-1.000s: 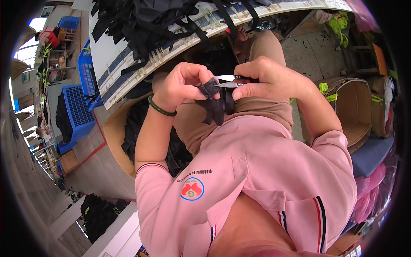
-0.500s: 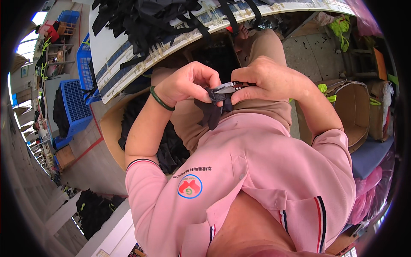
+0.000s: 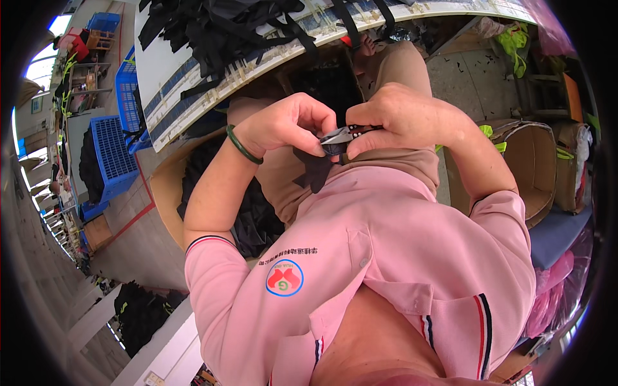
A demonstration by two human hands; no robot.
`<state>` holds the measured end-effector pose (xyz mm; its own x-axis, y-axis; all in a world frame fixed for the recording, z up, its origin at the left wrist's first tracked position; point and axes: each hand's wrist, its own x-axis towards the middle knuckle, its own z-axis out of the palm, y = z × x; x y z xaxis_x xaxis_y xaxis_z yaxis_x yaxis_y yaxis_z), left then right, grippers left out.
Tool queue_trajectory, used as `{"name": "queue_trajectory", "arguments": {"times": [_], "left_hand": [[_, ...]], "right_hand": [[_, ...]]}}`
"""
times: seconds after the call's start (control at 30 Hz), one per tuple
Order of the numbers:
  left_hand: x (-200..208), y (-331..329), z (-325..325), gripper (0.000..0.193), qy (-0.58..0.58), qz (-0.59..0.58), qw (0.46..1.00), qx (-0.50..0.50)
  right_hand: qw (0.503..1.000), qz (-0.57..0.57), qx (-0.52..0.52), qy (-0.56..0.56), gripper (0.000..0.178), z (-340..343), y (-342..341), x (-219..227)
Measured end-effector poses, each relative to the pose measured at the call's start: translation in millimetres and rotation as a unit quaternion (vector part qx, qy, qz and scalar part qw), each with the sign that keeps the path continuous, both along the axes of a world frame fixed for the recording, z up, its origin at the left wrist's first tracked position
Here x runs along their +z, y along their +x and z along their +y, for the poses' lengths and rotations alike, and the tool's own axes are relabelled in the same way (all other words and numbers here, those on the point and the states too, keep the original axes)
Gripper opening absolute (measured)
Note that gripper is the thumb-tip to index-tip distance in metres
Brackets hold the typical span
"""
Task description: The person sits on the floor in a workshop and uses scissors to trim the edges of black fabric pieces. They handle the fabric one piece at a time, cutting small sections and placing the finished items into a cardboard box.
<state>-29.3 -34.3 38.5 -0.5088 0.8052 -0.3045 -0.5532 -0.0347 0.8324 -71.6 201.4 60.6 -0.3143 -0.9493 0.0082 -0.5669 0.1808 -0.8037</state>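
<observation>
Left hand (image 3: 283, 126) pinches limp, dangling black cloth (image 3: 315, 170) | right hand (image 3: 402, 118) grips pointed, shiny metal snips (image 3: 337, 136)

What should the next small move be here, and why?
Probably, the left hand should ease its fingertips slightly away from the small silver-bladed metal snips: the right hand holds them with their tips close beside those fingertips, at the limp black fabric piece the left pinches.
</observation>
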Motion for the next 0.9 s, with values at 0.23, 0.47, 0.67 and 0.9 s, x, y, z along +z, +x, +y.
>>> {"name": "queue_trajectory", "arguments": {"times": [0.23,0.47,0.67,0.9], "left_hand": [[-6.4,5.8,-0.8,0.014,-0.027,0.027,0.991,0.130],[-13.9,14.8,15.3,0.014,-0.031,0.121,0.913,0.389],[-14.8,18.1,20.9,0.015,-0.018,0.169,0.889,0.424],[-8.8,18.7,24.1,0.013,-0.026,0.186,0.881,0.435]], "right_hand": [[0.994,0.004,-0.100,-0.031,0.045,8.6,-4.6,-9.7],[0.961,0.113,-0.244,-0.064,0.041,-0.1,15.4,-17.9],[0.954,0.129,-0.260,-0.069,0.040,-5.7,16.7,-16.1],[0.963,-0.017,-0.264,-0.061,0.042,-2.4,13.9,-19.1]]}}
